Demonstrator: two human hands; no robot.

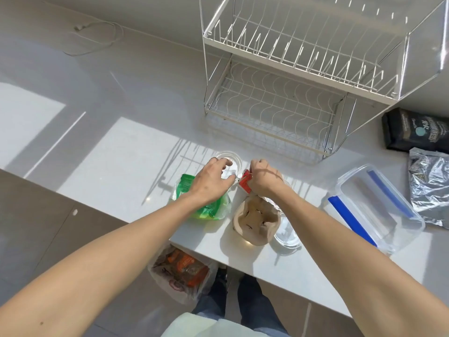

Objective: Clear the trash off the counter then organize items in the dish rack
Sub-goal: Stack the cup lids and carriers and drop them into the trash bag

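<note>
The counter (pixel 126 152) is glossy white, banded with bright sunlight and grey shadow. At its far side the dish rack (pixel 291 76) is white wire, its lower shelf woven in a wavy grid. Just in front of the rack lies a red wrapper (pixel 245 183) with white print; left of that a green and clear plastic bag (pixel 209 210); nearer, a tan crumpled paper bag (pixel 255 220). Right of the rack sit a clear container (pixel 379 210) with blue clips, a black pouch (pixel 415 130) with pale lettering and a teal dot, and a silvery dark foil bag (pixel 430 186)
</note>
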